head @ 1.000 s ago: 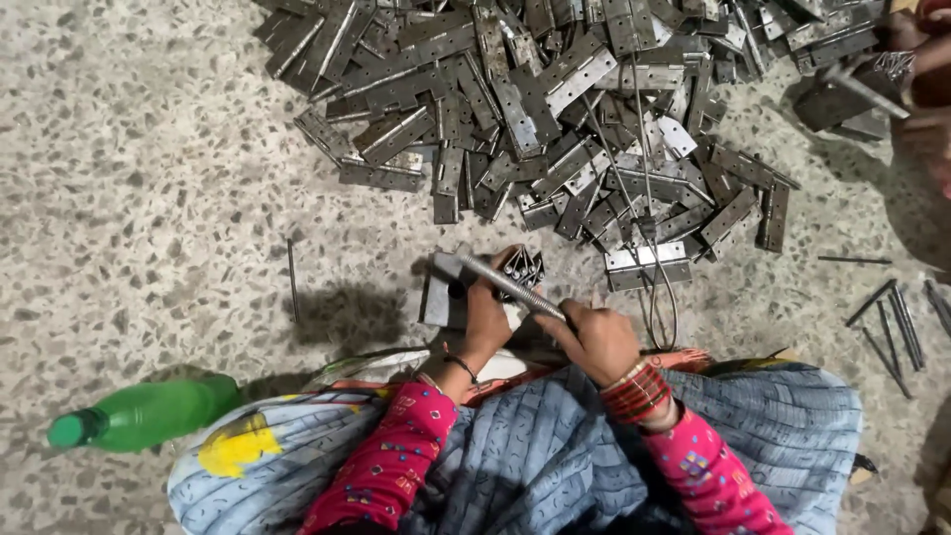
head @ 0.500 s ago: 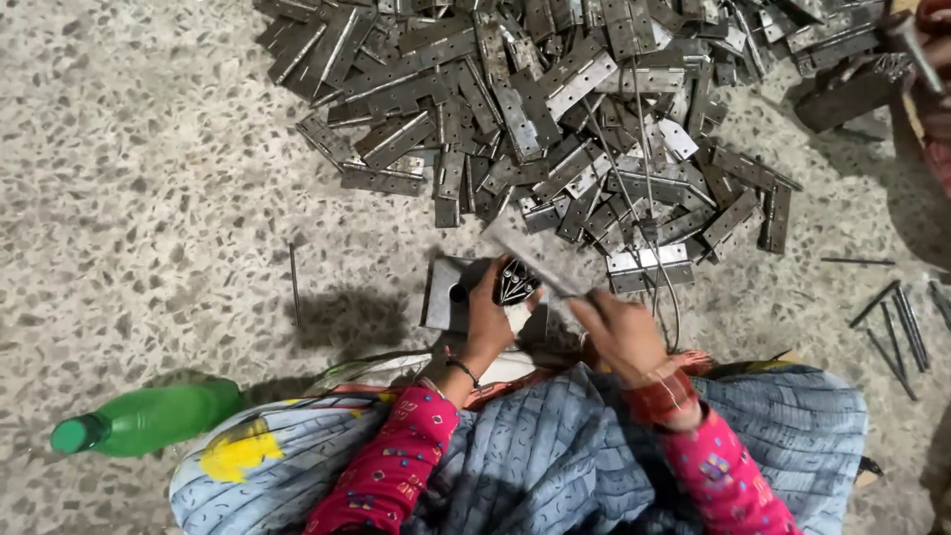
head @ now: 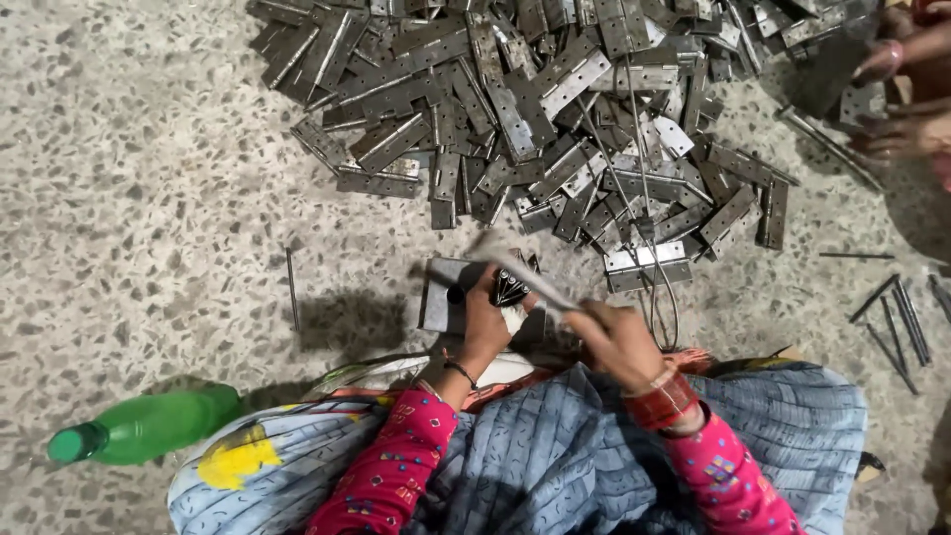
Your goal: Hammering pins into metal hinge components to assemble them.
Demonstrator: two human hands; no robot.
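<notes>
the hinge [head: 505, 289] sits on a small metal block [head: 441, 297] on the floor [head: 149, 178], just in front of the person's knees; the left hand [head: 487, 327] is closed around it, pinning it down; the right hand [head: 619, 342] grips a hammer [head: 525, 269], its blurred head raised over the hinge; by the look of it, the work is mid-way, one hinge in hand and a large pile [head: 555, 109] waiting beyond; loose pins [head: 897, 322] lie to the right, one pin [head: 292, 289] to the left; a green bottle [head: 149, 426] lies near the left knee; another person's hands [head: 906, 99] work at the far right corner; bare floor opens to the left.
</notes>
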